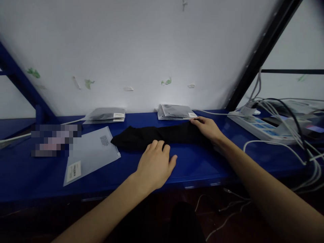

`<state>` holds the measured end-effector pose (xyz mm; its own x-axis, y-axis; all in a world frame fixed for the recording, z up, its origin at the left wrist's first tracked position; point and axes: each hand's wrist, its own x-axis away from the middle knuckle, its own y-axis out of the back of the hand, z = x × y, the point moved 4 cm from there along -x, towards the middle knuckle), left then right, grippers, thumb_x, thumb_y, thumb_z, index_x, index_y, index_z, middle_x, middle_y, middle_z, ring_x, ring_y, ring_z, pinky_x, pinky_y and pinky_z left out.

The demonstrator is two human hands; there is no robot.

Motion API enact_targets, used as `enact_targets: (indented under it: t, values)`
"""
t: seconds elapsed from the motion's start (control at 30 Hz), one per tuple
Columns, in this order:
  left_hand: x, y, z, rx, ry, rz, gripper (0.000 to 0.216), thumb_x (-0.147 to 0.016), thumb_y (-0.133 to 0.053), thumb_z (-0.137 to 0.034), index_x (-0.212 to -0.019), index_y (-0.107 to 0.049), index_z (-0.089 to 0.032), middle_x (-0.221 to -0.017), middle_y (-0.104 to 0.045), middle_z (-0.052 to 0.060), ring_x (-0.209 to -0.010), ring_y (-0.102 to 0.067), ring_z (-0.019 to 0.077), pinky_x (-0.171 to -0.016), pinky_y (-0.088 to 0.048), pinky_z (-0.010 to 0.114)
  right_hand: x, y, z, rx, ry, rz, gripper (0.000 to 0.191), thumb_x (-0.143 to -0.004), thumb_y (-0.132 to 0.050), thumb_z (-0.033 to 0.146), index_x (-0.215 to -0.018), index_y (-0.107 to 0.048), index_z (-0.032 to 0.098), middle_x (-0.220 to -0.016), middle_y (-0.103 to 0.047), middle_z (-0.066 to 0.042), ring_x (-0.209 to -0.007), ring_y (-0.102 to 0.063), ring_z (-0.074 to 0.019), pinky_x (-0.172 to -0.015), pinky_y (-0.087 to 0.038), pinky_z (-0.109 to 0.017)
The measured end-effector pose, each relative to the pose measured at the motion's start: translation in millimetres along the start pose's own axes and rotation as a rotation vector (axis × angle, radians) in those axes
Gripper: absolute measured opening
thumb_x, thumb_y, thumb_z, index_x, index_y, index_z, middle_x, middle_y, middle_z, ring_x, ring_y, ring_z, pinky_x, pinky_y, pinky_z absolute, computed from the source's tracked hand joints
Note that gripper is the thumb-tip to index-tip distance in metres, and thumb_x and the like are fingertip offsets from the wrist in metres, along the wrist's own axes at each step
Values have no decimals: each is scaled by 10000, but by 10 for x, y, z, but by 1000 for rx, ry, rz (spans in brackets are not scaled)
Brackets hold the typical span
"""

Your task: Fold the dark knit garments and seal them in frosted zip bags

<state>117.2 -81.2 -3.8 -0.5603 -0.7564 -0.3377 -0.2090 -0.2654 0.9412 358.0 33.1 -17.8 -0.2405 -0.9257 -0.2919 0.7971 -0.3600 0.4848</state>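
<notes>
A long black cloth (pixel 141 136) lies stretched across the blue shelf (pixel 202 162). My left hand (pixel 155 163) rests flat near its middle, fingers together and touching the cloth's near edge. My right hand (pixel 207 128) lies on the cloth's right end, fingers bent down onto the fabric. An empty clear plastic bag (pixel 88 153) with a white label lies flat to the left of the cloth.
Two stacks of grey packed bags (pixel 106 114) (pixel 176 111) lie against the white back wall. A white power strip (pixel 258 126) with several cables (pixel 291 114) sits at the right. A dark diagonal frame bar (pixel 263 50) rises at the right.
</notes>
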Motion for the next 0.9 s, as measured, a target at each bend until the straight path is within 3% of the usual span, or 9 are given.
enact_targets:
  t: [0.17,0.37,0.53,0.63,0.73,0.9]
  values:
    - [19,16,-1,15,-26,2,381,-1024,-394,-353,-1103,-656,-87,-1157,-649,169,-1109,-576,306,-947,-489,458,32,24,49,-486,-215,73,341,-773,-657,412,-1032,-742,208,-918,-759,-87,-817,-703,-268,-700,-552,-362]
    - [9,20,-60,32,-100,-15,359,-1013,-455,-389,-1093,-661,-105,-1113,-681,135,-1049,-611,281,-909,-501,423,165,150,244,-454,-193,101,537,-851,-503,492,-1273,-643,190,-854,-724,-100,-731,-669,-266,-623,-523,-375]
    - [37,23,-96,53,-215,-85,371,-1007,-471,-456,-1044,-667,-143,-1044,-710,109,-985,-647,257,-877,-505,405,198,129,654,-499,-147,172,465,-834,-535,477,-1198,-641,207,-856,-690,-77,-779,-647,-245,-665,-509,-351]
    - [50,8,-102,71,-244,-107,376,-999,-482,-472,-998,-674,-148,-998,-724,111,-952,-664,259,-857,-508,409,211,-70,1015,-520,-121,241,325,-836,-564,420,-1054,-648,194,-796,-665,-71,-759,-630,-219,-701,-517,-342]
    - [53,4,-112,86,-250,-122,341,-991,-506,-443,-961,-678,-150,-949,-733,111,-904,-681,259,-839,-512,416,228,-428,1287,-676,-169,333,152,-811,-628,315,-899,-614,192,-736,-619,-38,-661,-581,-155,-676,-528,-294]
    - [54,17,-122,82,-217,-105,323,-977,-537,-415,-944,-687,-131,-909,-736,104,-882,-691,260,-850,-503,407,314,-1133,1363,-671,-251,465,79,-820,-649,225,-790,-580,201,-683,-596,6,-593,-580,-117,-655,-545,-262]
